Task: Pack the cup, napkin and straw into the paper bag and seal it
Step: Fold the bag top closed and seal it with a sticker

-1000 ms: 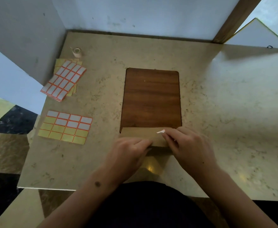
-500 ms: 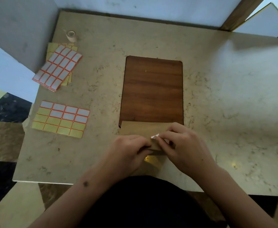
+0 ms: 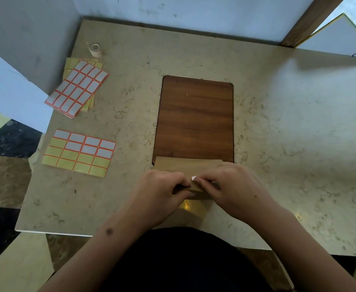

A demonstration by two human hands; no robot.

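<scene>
At the near edge of the beige marble worktop point(image 3: 278, 123), the left hand point(image 3: 158, 197) gripped the flat brown paper bag point(image 3: 183, 166) lying crosswise, its folded top directly beneath the small white sticker point(image 3: 193, 178) pinched in the right hand point(image 3: 234, 190)

The table point(image 3: 278, 144) was beige marble with darker brown veining, and at its centre lay a dark reddish-brown board point(image 3: 196, 119) with wood grain. At nine o'clock a yellow label sheet point(image 3: 79, 153) carried a red-orange grid with some white labels; at ten o'clock a stack of sheets point(image 3: 77, 88) showed white labels edged in red-orange over yellow. At six o'clock the paper bag point(image 3: 185, 166) was plain tan, with a small white sticker point(image 3: 193, 178) on it.
</scene>
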